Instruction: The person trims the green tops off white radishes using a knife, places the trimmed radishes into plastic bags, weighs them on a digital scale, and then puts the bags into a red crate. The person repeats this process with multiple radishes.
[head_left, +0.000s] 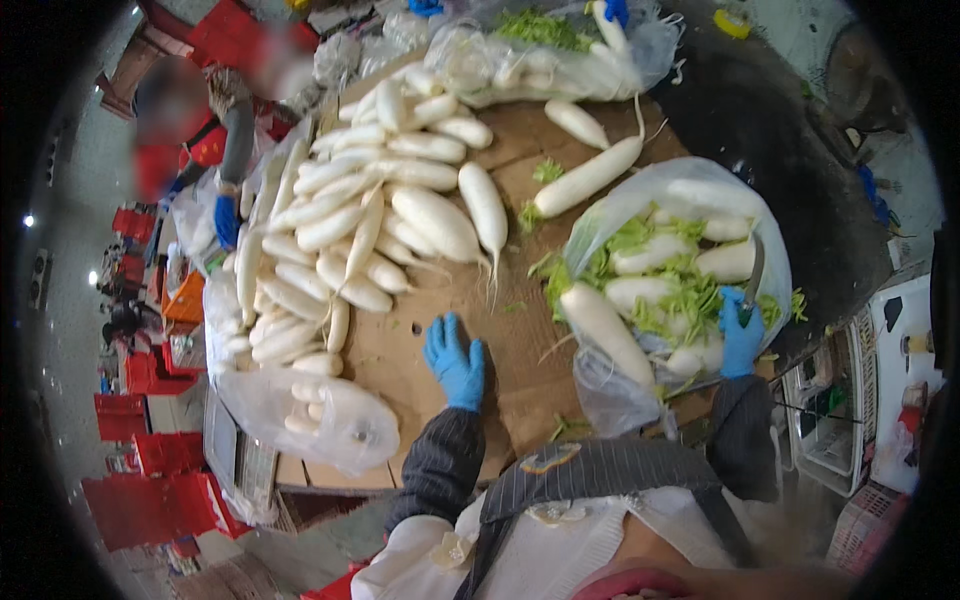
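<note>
My left hand (453, 363), in a blue glove, is spread over the cardboard (525, 330) with nothing in it. To its upper left lies a large pile of white daikon radishes (435, 217). My right hand (739, 337), also gloved in blue, grips a knife (755, 274) with a dark green handle, its curved blade pointing up. This hand is over the right side of a clear plastic bag (667, 191). Inside the bag are several daikons and cut green leaf tops (679, 300). One daikon (606, 330) rests across the bag's left edge.
Two loose daikons, one of them long (592, 176), lie beyond the bag. A filled plastic bag (525, 71) stands at the far edge, near another person's blue gloves. Another person's sleeve (226, 217) is at the left. A plastic bag (315, 420) lies at the near left corner.
</note>
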